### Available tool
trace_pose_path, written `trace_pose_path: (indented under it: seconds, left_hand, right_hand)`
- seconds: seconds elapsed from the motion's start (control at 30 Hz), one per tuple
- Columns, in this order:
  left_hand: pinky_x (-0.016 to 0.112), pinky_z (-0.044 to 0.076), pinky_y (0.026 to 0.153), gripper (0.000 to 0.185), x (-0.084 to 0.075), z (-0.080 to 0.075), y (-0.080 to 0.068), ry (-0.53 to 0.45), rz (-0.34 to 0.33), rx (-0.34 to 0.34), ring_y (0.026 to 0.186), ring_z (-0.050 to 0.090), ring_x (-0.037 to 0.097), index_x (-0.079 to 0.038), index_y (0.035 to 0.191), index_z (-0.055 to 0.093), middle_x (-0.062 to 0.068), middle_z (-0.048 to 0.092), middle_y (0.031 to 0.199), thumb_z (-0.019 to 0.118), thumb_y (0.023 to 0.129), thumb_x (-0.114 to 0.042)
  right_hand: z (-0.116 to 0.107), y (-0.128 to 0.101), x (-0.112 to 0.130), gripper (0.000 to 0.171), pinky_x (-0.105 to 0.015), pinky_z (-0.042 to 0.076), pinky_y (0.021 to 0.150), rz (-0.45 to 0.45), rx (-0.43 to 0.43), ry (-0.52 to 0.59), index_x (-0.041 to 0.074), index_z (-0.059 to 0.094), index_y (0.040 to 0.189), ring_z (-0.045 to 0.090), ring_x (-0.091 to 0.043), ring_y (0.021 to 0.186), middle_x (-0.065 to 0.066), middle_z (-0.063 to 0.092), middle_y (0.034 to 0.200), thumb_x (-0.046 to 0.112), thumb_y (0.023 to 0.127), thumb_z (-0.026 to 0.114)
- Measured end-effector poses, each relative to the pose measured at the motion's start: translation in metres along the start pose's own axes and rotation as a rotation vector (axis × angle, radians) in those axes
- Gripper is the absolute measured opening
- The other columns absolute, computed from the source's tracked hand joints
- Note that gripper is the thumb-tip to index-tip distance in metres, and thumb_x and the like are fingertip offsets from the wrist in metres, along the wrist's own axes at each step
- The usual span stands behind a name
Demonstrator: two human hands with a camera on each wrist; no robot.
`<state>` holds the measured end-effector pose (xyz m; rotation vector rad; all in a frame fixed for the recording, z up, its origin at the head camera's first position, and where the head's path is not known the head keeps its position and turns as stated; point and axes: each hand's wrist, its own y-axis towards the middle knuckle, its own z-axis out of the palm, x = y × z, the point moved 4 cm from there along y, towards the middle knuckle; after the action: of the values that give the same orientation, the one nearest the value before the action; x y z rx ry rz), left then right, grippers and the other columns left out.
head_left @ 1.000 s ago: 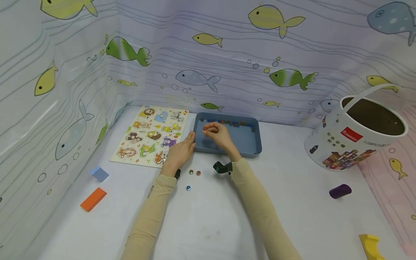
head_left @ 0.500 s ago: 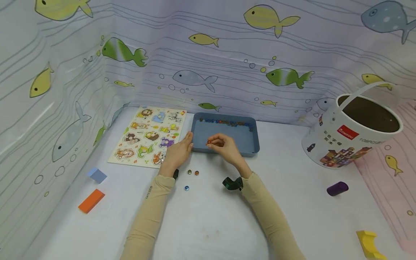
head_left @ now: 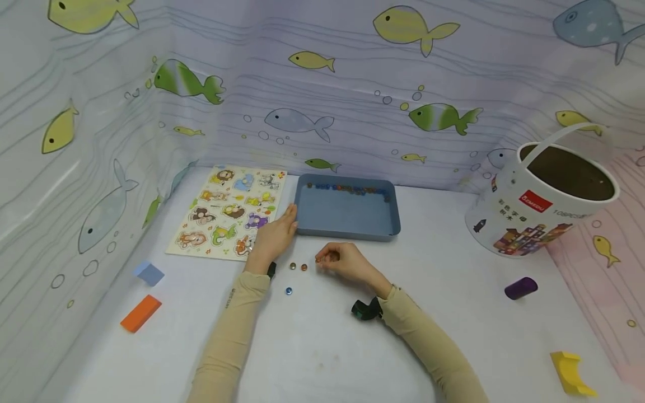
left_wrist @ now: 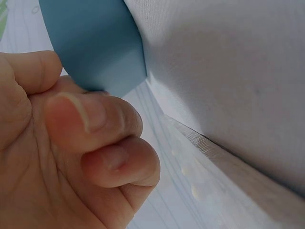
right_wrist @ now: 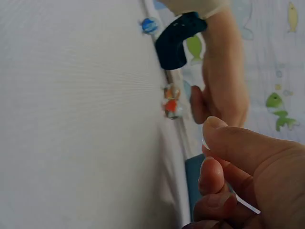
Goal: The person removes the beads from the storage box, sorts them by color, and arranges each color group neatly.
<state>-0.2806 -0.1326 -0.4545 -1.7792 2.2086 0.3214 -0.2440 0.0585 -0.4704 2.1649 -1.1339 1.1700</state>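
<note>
In the head view my right hand (head_left: 347, 262) is over the table in front of the tray, pinching a small orange glass bead (head_left: 318, 259) between thumb and fingertips. The right wrist view shows only a sliver of it at the fingertips. An amber bead (head_left: 293, 266) and an orange bead (head_left: 304, 267) lie close by, with a blue bead (head_left: 289, 291) nearer me. My left hand (head_left: 274, 238) rests beside the front left corner of the blue-grey tray (head_left: 347, 234); in the left wrist view its fingers (left_wrist: 114, 124) bend loosely against the tray wall.
Several beads (head_left: 347, 188) line the tray's far side. An animal puzzle board (head_left: 221, 215) lies left. Blue (head_left: 149, 273) and orange blocks (head_left: 141, 313) sit further left. At right are a white bucket (head_left: 529, 224), a purple cylinder (head_left: 521, 288) and a yellow block (head_left: 571, 374).
My right hand has moved out from over the tray toward me, down to the table near the loose beads, still pinching the orange bead. My left hand stays at the tray's corner.
</note>
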Motion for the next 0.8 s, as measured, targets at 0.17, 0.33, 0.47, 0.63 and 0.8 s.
trace_pose_path:
  seconds: [0.17,0.33,0.47,0.63,0.8]
  left_hand:
    - [0.046,0.056,0.083,0.053,-0.001,-0.002,0.000,-0.003,0.009,0.003,0.111,0.063,0.037,-0.010,0.154,0.023,0.006,0.025,0.159,0.033,0.106,-0.030]
    - [0.046,0.056,0.079,0.053,0.000,-0.001,-0.001,-0.007,0.002,0.005,0.109,0.065,0.037,-0.010,0.154,0.023,0.006,0.024,0.160,0.033,0.107,-0.030]
    - [0.046,0.056,0.081,0.052,0.001,0.001,-0.001,-0.004,0.002,0.006,0.114,0.063,0.037,-0.010,0.154,0.023,0.005,0.025,0.160,0.033,0.106,-0.030]
    - [0.046,0.056,0.082,0.052,0.002,0.002,-0.001,-0.005,-0.001,0.000,0.114,0.062,0.037,-0.010,0.154,0.024,0.006,0.025,0.159,0.034,0.106,-0.030]
    - [0.047,0.054,0.090,0.052,0.000,0.000,0.000,-0.011,0.000,-0.009,0.121,0.058,0.036,-0.009,0.153,0.025,0.006,0.025,0.160,0.035,0.106,-0.029]
  right_hand:
    - [0.009,0.001,-0.005,0.008,-0.017,0.040,0.057,-0.030,0.022,-0.099,0.016,0.073,0.094,0.049,-0.004,0.063,0.003,0.063,0.075,0.016,0.086,0.074]
    - [0.014,0.000,0.000,0.009,-0.017,0.040,0.058,-0.050,-0.018,-0.212,0.018,0.074,0.091,0.048,-0.003,0.062,0.006,0.062,0.073,0.021,0.084,0.077]
    - [0.018,-0.001,0.002,0.010,-0.017,0.037,0.056,-0.036,-0.045,-0.250,0.019,0.074,0.091,0.045,-0.003,0.059,0.007,0.059,0.070,0.024,0.083,0.077]
    - [0.012,0.000,0.006,0.016,-0.017,0.040,0.058,-0.022,-0.014,-0.198,0.016,0.073,0.098,0.049,-0.004,0.063,0.005,0.062,0.077,0.023,0.084,0.076]
    - [-0.015,0.007,0.016,0.021,-0.022,0.049,0.064,-0.001,-0.003,-0.063,0.009,0.072,0.107,0.058,-0.010,0.073,-0.005,0.069,0.093,0.021,0.091,0.068]
